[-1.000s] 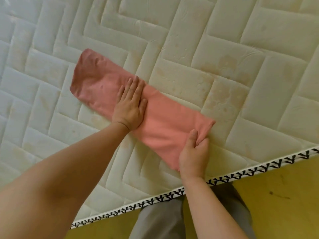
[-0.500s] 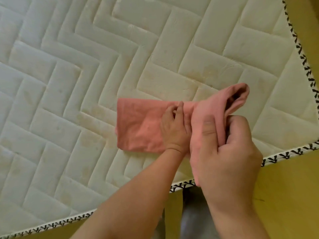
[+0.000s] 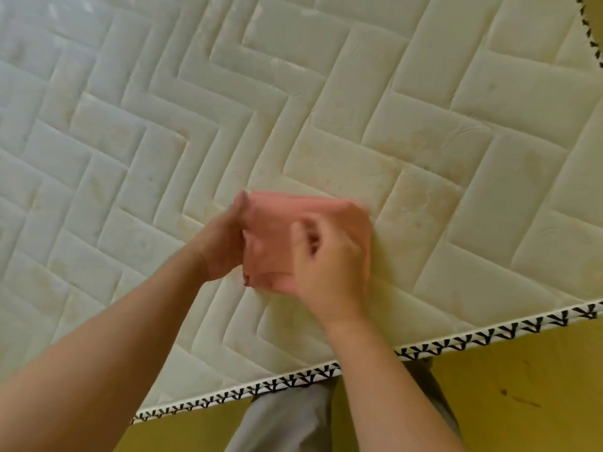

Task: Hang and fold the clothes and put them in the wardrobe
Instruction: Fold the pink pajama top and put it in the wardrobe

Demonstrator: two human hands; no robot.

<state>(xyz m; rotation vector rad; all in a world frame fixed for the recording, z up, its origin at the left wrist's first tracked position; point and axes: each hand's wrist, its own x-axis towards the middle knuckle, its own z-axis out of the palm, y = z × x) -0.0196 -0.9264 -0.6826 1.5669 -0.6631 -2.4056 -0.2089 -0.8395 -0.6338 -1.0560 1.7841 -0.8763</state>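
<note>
Two edges of the mattress (image 3: 359, 109) show: the near one, trimmed in black-and-white piping (image 3: 489, 334), runs below the wrists, and a bit of another sits at far upper right. Yellow floor (image 3: 522, 386) lies beyond, with grey trousers (image 3: 284, 425) at the near edge. Bare quilting spreads wide to the left, ahead and right. A little in from the near edge sits the folded pink cloth (image 3: 270, 243), held between both grips — left grip (image 3: 222, 249) clamped on its left side, thumb at the top corner, right grip (image 3: 332, 256) curled over its right side — fingers blurred.
</note>
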